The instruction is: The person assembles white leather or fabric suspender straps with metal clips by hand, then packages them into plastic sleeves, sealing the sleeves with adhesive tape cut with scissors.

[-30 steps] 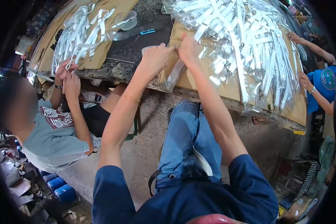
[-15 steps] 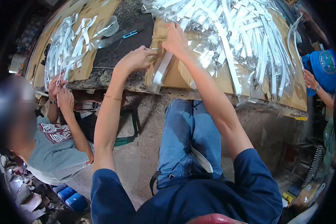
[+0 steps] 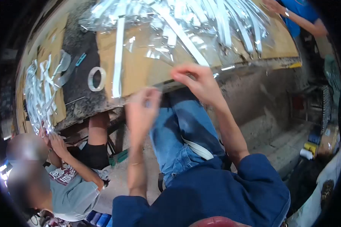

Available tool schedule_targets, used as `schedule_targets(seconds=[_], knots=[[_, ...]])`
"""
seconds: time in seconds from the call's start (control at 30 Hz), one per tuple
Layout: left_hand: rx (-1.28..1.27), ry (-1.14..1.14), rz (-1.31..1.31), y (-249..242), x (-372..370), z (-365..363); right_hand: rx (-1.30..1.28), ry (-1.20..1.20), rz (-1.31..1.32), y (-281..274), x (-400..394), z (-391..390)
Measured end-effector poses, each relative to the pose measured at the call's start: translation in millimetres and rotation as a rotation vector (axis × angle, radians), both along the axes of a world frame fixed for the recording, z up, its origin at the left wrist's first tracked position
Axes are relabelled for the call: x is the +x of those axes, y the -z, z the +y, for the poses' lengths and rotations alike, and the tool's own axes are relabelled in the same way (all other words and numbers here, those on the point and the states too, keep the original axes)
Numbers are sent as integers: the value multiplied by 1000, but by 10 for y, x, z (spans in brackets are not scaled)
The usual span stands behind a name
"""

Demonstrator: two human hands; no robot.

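My left hand [image 3: 143, 109] is raised just off the table's front edge, somewhat blurred, with thumb and fingertips brought together. My right hand [image 3: 199, 81] hovers over the same edge in a pinch. Whatever either pinch holds, if anything, is too small or blurred to make out. A flat white strap in a clear sleeve [image 3: 118, 56] lies lengthwise on the cardboard [image 3: 136, 62], to the left of my hands. Another white strap [image 3: 183, 39] slants down behind my right hand. A roll of tape [image 3: 96, 79] rests on the dark tabletop to the left.
A heap of white straps in clear plastic [image 3: 216, 19] covers the table's far side. A blue cutter [image 3: 80, 59] lies beyond the tape roll. At left, a co-worker's hands [image 3: 57, 143] touch another bundle of straps [image 3: 38, 94]. Another person's arm [image 3: 303, 22] reaches in at top right.
Both hands have come back from the cardboard toward my body and sit lower in view. The view has shifted, and the tape roll now shows on the dark tabletop.
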State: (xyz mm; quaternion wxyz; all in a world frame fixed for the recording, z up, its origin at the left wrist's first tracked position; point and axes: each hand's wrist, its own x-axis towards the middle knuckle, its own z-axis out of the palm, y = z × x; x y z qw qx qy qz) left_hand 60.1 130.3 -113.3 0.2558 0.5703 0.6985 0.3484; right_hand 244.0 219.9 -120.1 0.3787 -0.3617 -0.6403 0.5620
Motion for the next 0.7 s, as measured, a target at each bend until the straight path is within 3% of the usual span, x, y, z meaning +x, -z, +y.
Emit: schedule_targets(seconds=[0.07, 0.1, 0.13, 0.2, 0.27, 0.3, 0.33, 0.37, 0.47, 0.6, 0.67, 0.7], knots=[[0, 217, -227, 793, 625, -119, -55, 47, 23, 234, 466, -353], [-90, 216, -350, 1000, 930, -125, -58, 41, 54, 321, 700, -488], [-22, 211, -312, 1283, 1129, -76, -65, 45, 43, 377, 891, -617], [111, 106, -346, 1289, 1428, 186, -134, 191, -55, 431, 1232, -835], [-10, 83, -541, 1652, 1601, 313, -245, 220, -41, 534, 1494, -971], [-48, 93, -505, 1683, 1635, 302, -355, 260, -25, 555, 1579, -977], [-88, 100, -468, 1705, 1682, 233, -343, 245, -13, 531, 1636, -977], [-53, 54, -631, 1732, 1766, 162, -328, 293, -60, 506, 1678, -968], [-152, -26, -821, 1062, 1817, -77, -261, 386, -96, 566, 1783, -825], [-35, 196, -581, 630, 1738, -75, -141, 455, -89, 505, 1869, -551], [218, 347, -454, 635, 1742, 57, -113, 481, -57, 411, 1886, -439], [166, 322, -532, 456, 1715, 108, -81, 518, -26, 384, 1890, -385]])
